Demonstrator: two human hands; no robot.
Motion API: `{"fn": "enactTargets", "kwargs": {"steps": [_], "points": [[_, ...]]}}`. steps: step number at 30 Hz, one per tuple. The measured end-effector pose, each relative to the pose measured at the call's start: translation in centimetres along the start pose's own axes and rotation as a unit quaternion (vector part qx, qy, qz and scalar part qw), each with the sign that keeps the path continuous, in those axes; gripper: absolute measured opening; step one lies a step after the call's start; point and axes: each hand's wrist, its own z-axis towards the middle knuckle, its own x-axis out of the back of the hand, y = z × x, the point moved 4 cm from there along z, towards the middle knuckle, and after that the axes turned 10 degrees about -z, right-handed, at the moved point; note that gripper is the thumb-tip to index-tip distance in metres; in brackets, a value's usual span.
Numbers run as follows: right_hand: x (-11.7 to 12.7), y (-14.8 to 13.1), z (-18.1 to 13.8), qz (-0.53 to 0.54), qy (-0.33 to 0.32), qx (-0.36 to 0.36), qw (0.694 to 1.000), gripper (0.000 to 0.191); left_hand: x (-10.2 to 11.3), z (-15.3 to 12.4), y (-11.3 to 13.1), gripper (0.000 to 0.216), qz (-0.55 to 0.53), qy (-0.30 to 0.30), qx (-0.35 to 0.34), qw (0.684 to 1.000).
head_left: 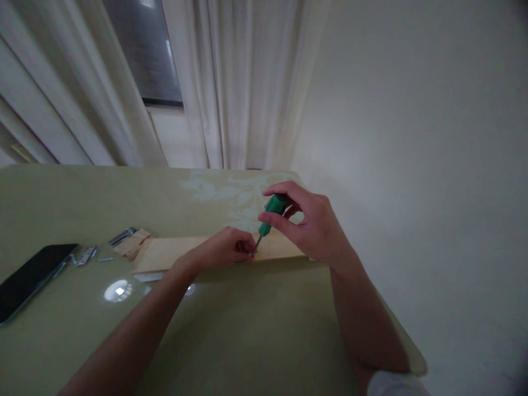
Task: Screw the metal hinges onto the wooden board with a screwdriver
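Note:
A green screwdriver (272,212) with a dark end cap is tilted in my right hand (311,223), its handle between thumb and fingers. Its metal shaft points down and left to the near edge of a pale wooden board (173,247) lying on the table. Beside the screwdriver's tip, my left hand (229,246) rests at the board with fingers curled and pinched together. A small metal piece shows at the fingertips, too small to name. The fingers partly cover the board's edge there.
On the green table (256,324), a dark phone (35,275) lies at the left. Small metal parts (86,256) and a brown wooden piece (132,243) sit between it and the board. Curtains (231,82) and a wall (412,165) stand behind and to the right.

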Motion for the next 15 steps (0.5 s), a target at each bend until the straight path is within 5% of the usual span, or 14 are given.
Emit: {"fn": "enactTargets", "kwargs": {"steps": [9, 15], "points": [[-1.8, 0.1, 0.4, 0.014, -0.002, 0.01, 1.0, 0.024, 0.2, 0.3, -0.7, 0.009, -0.023, -0.017, -0.023, 0.999], [-1.7, -1.6, -0.2, 0.007, -0.058, 0.091, 0.994, 0.018, 0.2, 0.5, -0.9, 0.01, -0.009, -0.007, -0.046, 0.999]]}}
